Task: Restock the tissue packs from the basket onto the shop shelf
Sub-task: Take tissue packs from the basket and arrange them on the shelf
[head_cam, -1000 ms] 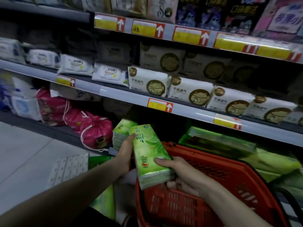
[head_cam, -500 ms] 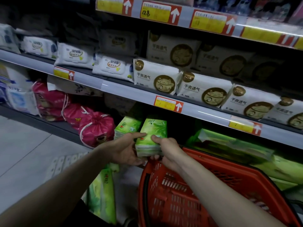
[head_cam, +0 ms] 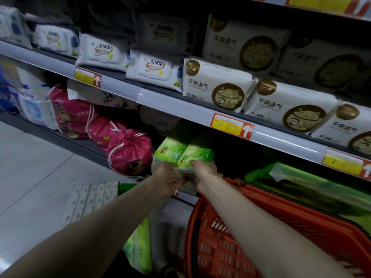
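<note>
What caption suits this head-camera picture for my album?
The left hand and right hand hold a green tissue pack on the lower shelf beside a matching pack, red basket close by.

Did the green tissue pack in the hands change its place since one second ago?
Yes. The tissue pack went forward, from above the red basket onto the lower shelf, just to the right of the shelved green pack.

Pink drawstring bags [head_cam: 128,155] at left; above them, white wipe packs [head_cam: 149,67] beside gold cat-emblem packs [head_cam: 218,85]; toilet rolls [head_cam: 90,199] on the floor [head_cam: 30,177].
</note>
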Tool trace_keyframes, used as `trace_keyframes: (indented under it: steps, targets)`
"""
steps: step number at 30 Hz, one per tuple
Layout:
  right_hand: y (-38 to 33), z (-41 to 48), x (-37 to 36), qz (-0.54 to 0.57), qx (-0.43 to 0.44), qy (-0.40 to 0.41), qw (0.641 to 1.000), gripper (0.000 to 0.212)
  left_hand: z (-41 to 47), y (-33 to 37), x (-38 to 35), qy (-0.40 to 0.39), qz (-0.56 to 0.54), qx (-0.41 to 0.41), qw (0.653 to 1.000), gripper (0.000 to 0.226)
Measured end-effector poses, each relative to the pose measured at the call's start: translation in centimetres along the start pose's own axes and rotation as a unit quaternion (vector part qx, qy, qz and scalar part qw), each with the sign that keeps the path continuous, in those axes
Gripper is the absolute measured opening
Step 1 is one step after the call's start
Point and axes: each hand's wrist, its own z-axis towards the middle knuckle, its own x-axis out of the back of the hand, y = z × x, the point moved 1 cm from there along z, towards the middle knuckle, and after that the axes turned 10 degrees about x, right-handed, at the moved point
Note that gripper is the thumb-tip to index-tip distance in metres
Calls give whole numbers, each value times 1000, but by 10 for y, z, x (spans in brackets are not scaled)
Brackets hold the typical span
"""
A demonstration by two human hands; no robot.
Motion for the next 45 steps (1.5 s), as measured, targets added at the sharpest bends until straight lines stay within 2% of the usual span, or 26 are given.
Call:
trace_keyframes:
  steps: [3,6,8,12,15,20,24,25,27,29,31,35,38,45]
  targets:
    - [5,3,5,-69,49,27,996,76,15,8,10,10,-76,-13,997,42]
    - [10,8,5,-104,58,27,992,73,20,12,14,9,-85,9,996,63]
    - [11,9,2,-138,44,14,989,70,22,12,13,2,-82,24,996,66]
    - [16,15,-4,-149,6,-29,988,47,23,12,9,3,-80,33,996,69]
    - [16,12,-5,-175,14,-29,984,48,20,12,7,-3,-66,36,997,72]
    - [23,20,-8,-197,29,-30,980,50,18,13,11,12,-49,25,998,68]
    - [19,16,-2,-210,37,-25,977,46,22,20,30,82,5,-24,996,41]
    - [19,15,-1,-218,42,-22,975,47,19,23,33,96,4,-39,995,41]
    - [18,14,-1,-240,51,-22,969,56,20,27,38,111,-7,-67,992,56]
    - [18,16,-2,-258,56,-22,964,73,23,30,37,107,-19,-82,991,64]
    - [17,18,-1,-265,56,-13,962,81,17,30,28,97,-22,-102,990,60]
    - [21,18,2,-185,49,56,980,75,20,30,20,75,-48,-102,991,51]
    - [23,11,7,-154,78,92,981,71,20,27,18,72,-41,-105,991,50]
    - [19,5,6,-167,118,45,978,74,25,28,30,52,5,-94,994,53]
